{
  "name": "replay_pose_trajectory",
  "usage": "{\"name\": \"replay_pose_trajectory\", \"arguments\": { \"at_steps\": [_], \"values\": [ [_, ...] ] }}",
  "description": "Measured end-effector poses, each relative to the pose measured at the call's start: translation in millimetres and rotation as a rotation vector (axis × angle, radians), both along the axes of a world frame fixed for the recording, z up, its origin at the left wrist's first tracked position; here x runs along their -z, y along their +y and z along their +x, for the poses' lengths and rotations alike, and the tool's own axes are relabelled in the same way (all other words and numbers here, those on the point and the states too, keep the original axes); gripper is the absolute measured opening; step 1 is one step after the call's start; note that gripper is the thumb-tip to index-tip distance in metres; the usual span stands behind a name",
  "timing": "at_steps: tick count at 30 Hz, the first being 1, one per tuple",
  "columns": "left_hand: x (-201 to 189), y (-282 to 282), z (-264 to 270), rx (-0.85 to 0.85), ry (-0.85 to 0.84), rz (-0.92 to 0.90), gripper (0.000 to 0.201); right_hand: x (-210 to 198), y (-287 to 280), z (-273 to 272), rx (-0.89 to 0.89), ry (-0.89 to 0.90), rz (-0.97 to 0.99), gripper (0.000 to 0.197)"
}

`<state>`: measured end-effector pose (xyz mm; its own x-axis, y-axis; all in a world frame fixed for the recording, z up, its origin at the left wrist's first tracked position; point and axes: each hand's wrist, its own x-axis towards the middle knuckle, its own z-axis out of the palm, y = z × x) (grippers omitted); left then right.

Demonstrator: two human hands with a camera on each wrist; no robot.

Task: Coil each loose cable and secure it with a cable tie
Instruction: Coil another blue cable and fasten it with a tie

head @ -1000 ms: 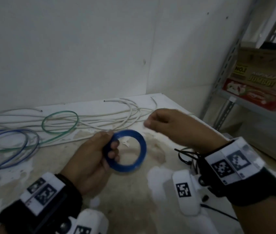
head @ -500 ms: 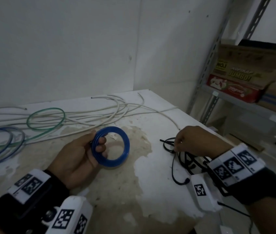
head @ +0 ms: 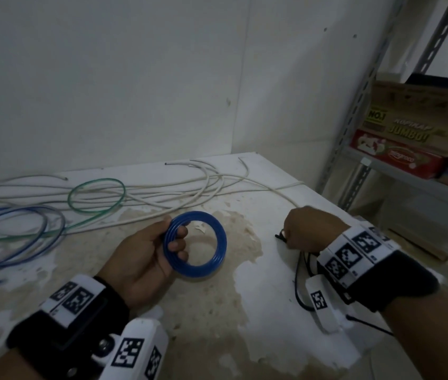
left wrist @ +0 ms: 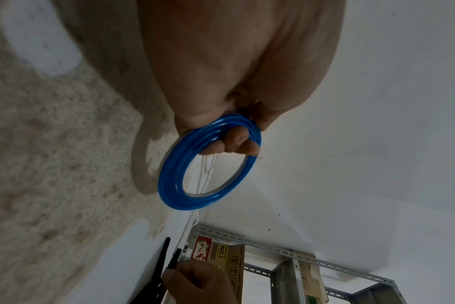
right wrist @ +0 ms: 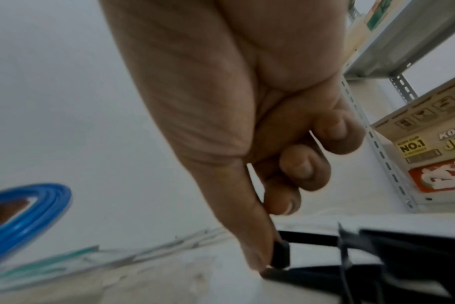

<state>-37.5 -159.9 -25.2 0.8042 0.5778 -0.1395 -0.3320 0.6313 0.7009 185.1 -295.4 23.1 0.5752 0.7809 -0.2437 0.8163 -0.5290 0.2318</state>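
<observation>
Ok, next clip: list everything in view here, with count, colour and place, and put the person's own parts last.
coiled cable: one, blue, held above the table.
cable ties: several, black, near the table's right edge; exact count unclear.
loose white cables: several, white, spread along the back of the table.
green cable: one, green, looped at back left.
blue loose cable: one or more, blue, far left of the table.
table: one, white with worn brown patches.
cardboard boxes: at least two, brown and red, on the shelf.
shelf: one, grey metal, at right.
left hand: fingers curled round the coiled cable.
right hand: pinches the end of a cable tie.
</observation>
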Motion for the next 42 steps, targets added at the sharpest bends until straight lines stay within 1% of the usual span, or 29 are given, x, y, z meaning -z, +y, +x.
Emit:
{"name": "replay_pose_trajectory", "arguments": {
  "at_steps": [4,9,11,12,14,15,17,18,22,25,26,29,31,32,34,37,39,40,42],
  "values": [
    [2,5,-2,-0.022,-0.002,0.007,0.028,-35,-4,-8,-0.042,-0.039,0.26,0.019],
    [-2,13,-5,-0.127,0.005,0.01,0.026,-74,0,-33,-0.168,0.051,0.743,0.015],
    [-4,16,-7,-0.203,-0.009,0.016,0.026,-78,10,-45,-0.188,0.175,0.924,0.015],
    [-5,18,-8,-0.246,-0.019,0.024,0.026,-76,17,-50,-0.181,0.272,0.996,0.012],
    [-6,24,-10,-0.332,-0.038,0.053,0.025,-66,33,-62,-0.12,0.575,1.115,0.005],
    [-6,27,-12,-0.371,-0.04,0.075,0.026,-59,40,-69,-0.066,0.746,1.154,0.006],
    [-5,33,-15,-0.44,-0.032,0.12,0.027,-41,53,-81,0.042,1.024,1.178,0.007],
    [-5,36,-17,-0.466,-0.028,0.138,0.028,-31,60,-86,0.09,1.109,1.177,0.008],
    [-3,48,-21,-0.539,-0.018,0.179,0.029,1,81,-101,0.302,1.392,1.151,0.014],
    [0,52,-20,-0.588,0.016,0.251,0.025,10,93,-111,0.475,1.633,1.131,0.014],
    [1,52,-19,-0.604,0.036,0.274,0.026,11,96,-114,0.52,1.696,1.127,0.014],
    [5,53,-15,-0.639,0.087,0.31,0.041,11,105,-121,0.602,1.858,1.117,0.017],
    [6,52,-13,-0.641,0.096,0.305,0.043,10,111,-125,0.631,1.949,1.114,0.016],
    [6,52,-13,-0.628,0.105,0.313,0.038,9,113,-127,0.629,1.981,1.109,0.015],
    [6,52,-15,-0.577,0.11,0.334,0.022,8,116,-132,0.574,2.021,1.083,0.014],
    [6,54,-19,-0.521,0.093,0.326,0.029,4,120,-138,0.451,2.088,0.997,0.015],
    [6,58,-23,-0.546,0.125,0.348,0.032,3,124,-141,0.373,2.129,0.955,0.015],
    [7,61,-24,-0.566,0.146,0.36,0.032,3,126,-142,0.317,2.105,0.934,0.015],
    [6,67,-26,-0.591,0.177,0.371,0.028,3,130,-145,0.194,1.981,0.89,0.015]
  ]
}}
